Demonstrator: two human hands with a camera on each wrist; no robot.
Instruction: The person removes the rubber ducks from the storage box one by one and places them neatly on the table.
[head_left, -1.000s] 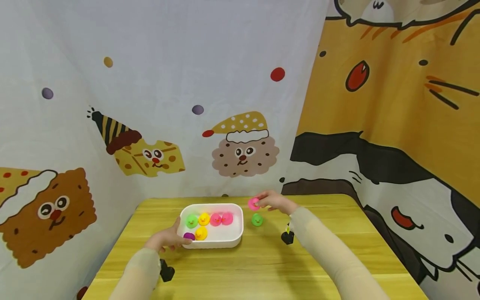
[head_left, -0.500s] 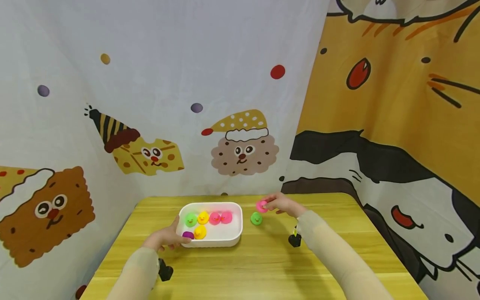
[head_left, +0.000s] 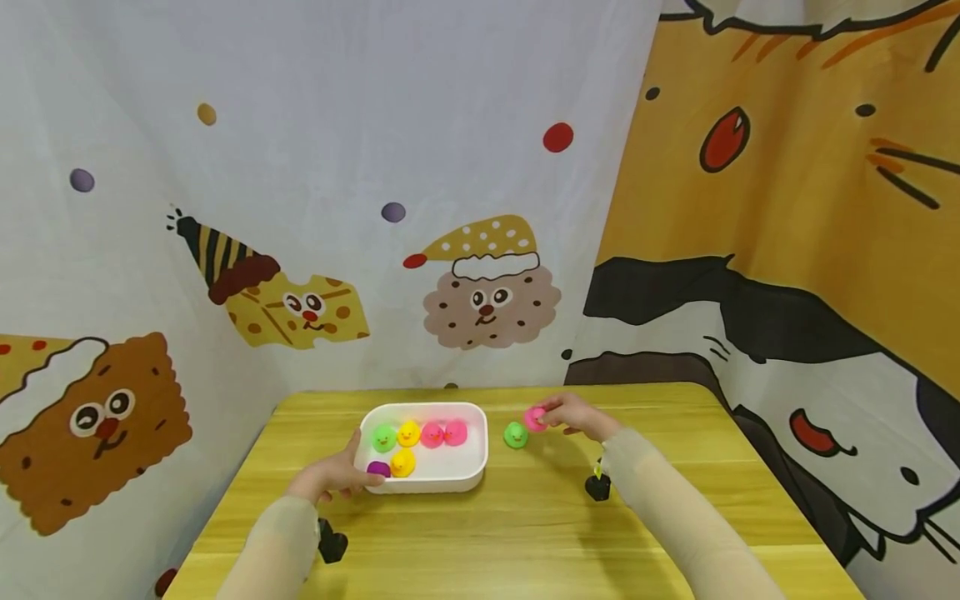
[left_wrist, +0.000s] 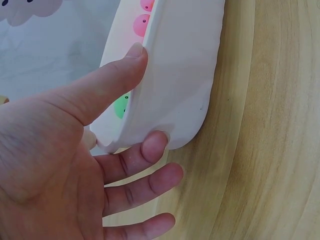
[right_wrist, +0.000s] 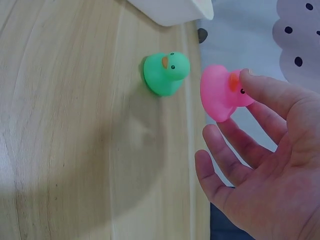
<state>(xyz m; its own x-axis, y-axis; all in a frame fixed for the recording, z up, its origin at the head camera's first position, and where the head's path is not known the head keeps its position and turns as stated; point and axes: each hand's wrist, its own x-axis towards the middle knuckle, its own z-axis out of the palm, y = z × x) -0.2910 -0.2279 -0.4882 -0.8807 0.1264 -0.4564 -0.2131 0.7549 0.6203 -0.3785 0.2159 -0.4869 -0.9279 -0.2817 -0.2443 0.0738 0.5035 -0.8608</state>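
Note:
My right hand (head_left: 573, 414) pinches a pink rubber duck (right_wrist: 219, 92) by its head, between thumb and fingers, above the table. Just left of it a green rubber duck (right_wrist: 162, 75) stands upright on the wood. At the near left corner of a white plastic tub (head_left: 450, 486), my left hand (head_left: 333, 477) grips the wall, its thumb over the rim and the lower fingers spread below. Inside the tub sit a green duck (head_left: 384, 438), two yellow ducks (head_left: 408, 433), two pink ducks (head_left: 432, 434) and a purple one (head_left: 378, 469), partly hidden by the near wall.
The wooden table (head_left: 465, 550) ends at a cloth backdrop (head_left: 300, 167) with cartoon prints, close behind the tub. More printed cloth (head_left: 787, 250) hangs on the right. Black wrist devices (head_left: 597, 486) hang below both sleeves.
My right hand has moved to the right and slightly nearer with the pink duck, going from behind the loose green duck to its right side. The left hand stays on the tub.

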